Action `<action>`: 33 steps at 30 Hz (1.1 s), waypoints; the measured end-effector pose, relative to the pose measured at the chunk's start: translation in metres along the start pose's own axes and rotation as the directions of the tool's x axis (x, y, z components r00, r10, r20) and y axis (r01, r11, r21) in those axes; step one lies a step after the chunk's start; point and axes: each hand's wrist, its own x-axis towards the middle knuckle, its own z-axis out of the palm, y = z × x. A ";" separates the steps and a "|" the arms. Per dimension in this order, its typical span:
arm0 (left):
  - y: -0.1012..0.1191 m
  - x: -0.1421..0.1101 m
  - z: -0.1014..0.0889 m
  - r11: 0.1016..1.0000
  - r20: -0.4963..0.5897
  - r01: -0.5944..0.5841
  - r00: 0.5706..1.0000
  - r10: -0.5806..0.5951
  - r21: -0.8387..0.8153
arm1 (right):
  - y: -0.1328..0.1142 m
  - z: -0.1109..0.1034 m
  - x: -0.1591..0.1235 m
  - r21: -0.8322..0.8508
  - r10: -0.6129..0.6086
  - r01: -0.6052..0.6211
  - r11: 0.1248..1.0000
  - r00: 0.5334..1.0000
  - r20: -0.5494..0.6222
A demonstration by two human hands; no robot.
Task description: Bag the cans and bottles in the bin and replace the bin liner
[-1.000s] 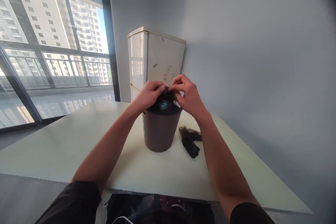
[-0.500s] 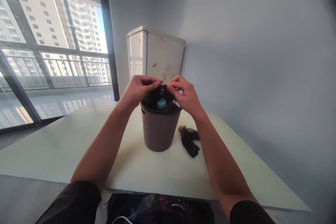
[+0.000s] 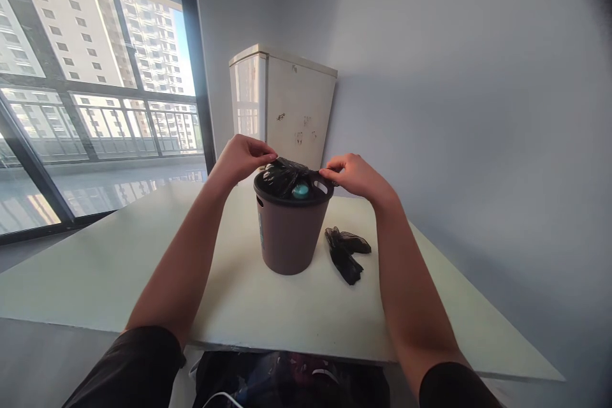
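A brownish-purple trash can (image 3: 291, 239) with a dark rim stands upright on the pale table (image 3: 268, 312). Gathered black plastic bag (image 3: 282, 177) fills its mouth, and a teal round thing (image 3: 301, 190) shows beside the folds. My left hand (image 3: 245, 156) pinches one end of the bag above the rim's left side. On the other side, my right hand (image 3: 352, 173) pinches another end of it, so the plastic stretches between both hands. A second crumpled black plastic bag (image 3: 345, 255) lies on the table to the right of the can.
A white cabinet-like appliance (image 3: 299, 102) with stained patches stands behind the table. Glass sliding panels (image 3: 100, 95) are at the left, and a grey wall (image 3: 454, 108) rises at the right. The table's front edge is close to my body.
My hands have moved apart, the left one leftward and the right one rightward and slightly down. The bag's top is now pulled taut between them. The can stays in place.
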 end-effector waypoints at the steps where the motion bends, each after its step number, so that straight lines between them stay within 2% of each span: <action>1: 0.006 -0.003 0.004 0.999 0.008 -0.038 0.999 0.038 -0.031 | -0.002 0.002 -0.001 0.038 0.002 -0.002 0.999 1.000 0.008; 4: 0.031 -0.016 0.019 0.974 0.043 -0.166 0.984 0.175 -0.151 | -0.014 0.014 -0.002 0.152 -0.092 0.075 0.986 0.990 0.109; 6: 0.046 -0.024 0.028 0.955 0.076 -0.233 0.965 0.250 -0.182 | -0.023 0.024 -0.003 0.120 -0.144 0.121 0.985 0.966 0.213; 8: 0.054 -0.029 0.035 0.948 0.088 -0.258 0.957 0.278 -0.189 | -0.031 0.032 -0.003 0.055 -0.150 0.140 0.989 0.958 0.246; 10: 0.056 -0.030 0.039 0.950 0.074 -0.241 0.963 0.260 -0.198 | -0.033 0.037 -0.003 0.043 -0.150 0.144 0.989 0.968 0.202; 13: 0.052 -0.028 0.040 0.952 -0.001 -0.196 0.979 0.202 -0.237 | -0.028 0.041 0.002 0.208 -0.193 0.176 0.962 0.979 0.065; 15: 0.049 -0.026 0.038 0.950 -0.100 -0.191 0.980 0.171 -0.245 | -0.022 0.045 0.009 0.362 -0.190 0.219 0.906 0.975 -0.115; 16: 0.047 -0.025 0.037 0.951 -0.159 -0.199 0.973 0.164 -0.237 | -0.019 0.047 0.012 0.411 -0.163 0.250 0.877 0.958 -0.235; 18: 0.046 -0.024 0.035 0.953 -0.268 -0.227 0.948 0.170 -0.200 | -0.014 0.049 0.019 0.421 -0.078 0.308 0.853 0.873 -0.482; 20: 0.046 -0.024 0.034 0.953 -0.339 -0.253 0.922 0.186 -0.165 | -0.011 0.045 0.024 0.349 -0.029 0.352 0.868 0.739 -0.673; 22: 0.047 -0.024 0.034 0.958 -0.363 -0.259 0.910 0.200 -0.121 | -0.009 0.031 0.024 0.285 -0.010 0.425 0.859 0.571 -0.821; 24: 0.050 -0.026 0.035 0.968 -0.361 -0.244 0.910 0.204 -0.066 | -0.004 0.010 0.020 0.265 0.053 0.548 0.794 0.371 -0.927; 25: 0.052 -0.028 0.036 0.972 -0.368 -0.231 0.908 0.201 -0.039 | -0.001 -0.002 0.016 0.259 0.097 0.607 0.752 0.286 -0.953; 26: 0.055 -0.032 0.039 0.975 -0.383 -0.222 0.902 0.200 -0.013 | 0.003 -0.015 0.012 0.250 0.121 0.647 0.721 0.237 -0.964; 27: 0.058 -0.037 0.042 0.974 -0.400 -0.227 0.891 0.214 0.014 | 0.009 -0.028 0.007 0.233 0.116 0.659 0.715 0.217 -0.969; 29: 0.066 -0.051 0.055 0.945 -0.392 -0.315 0.862 0.322 0.086 | 0.023 -0.053 -0.003 0.183 0.050 0.626 0.758 0.223 -0.973; 30: 0.070 -0.060 0.067 0.913 -0.335 -0.388 0.849 0.407 0.126 | 0.031 -0.064 -0.008 0.135 0.017 0.612 0.779 0.195 -0.981; 31: 0.074 -0.070 0.081 0.865 -0.230 -0.476 0.834 0.502 0.158 | 0.040 -0.074 -0.013 0.068 -0.024 0.606 0.793 0.143 -0.989; 32: 0.077 -0.081 0.098 0.813 -0.075 -0.557 0.815 0.574 0.168 | 0.048 -0.082 -0.018 -0.001 -0.071 0.590 0.807 0.096 -0.993; 33: 0.077 -0.092 0.119 0.784 0.128 -0.598 0.802 0.584 0.168 | 0.056 -0.089 -0.022 -0.054 -0.117 0.559 0.828 0.079 -0.990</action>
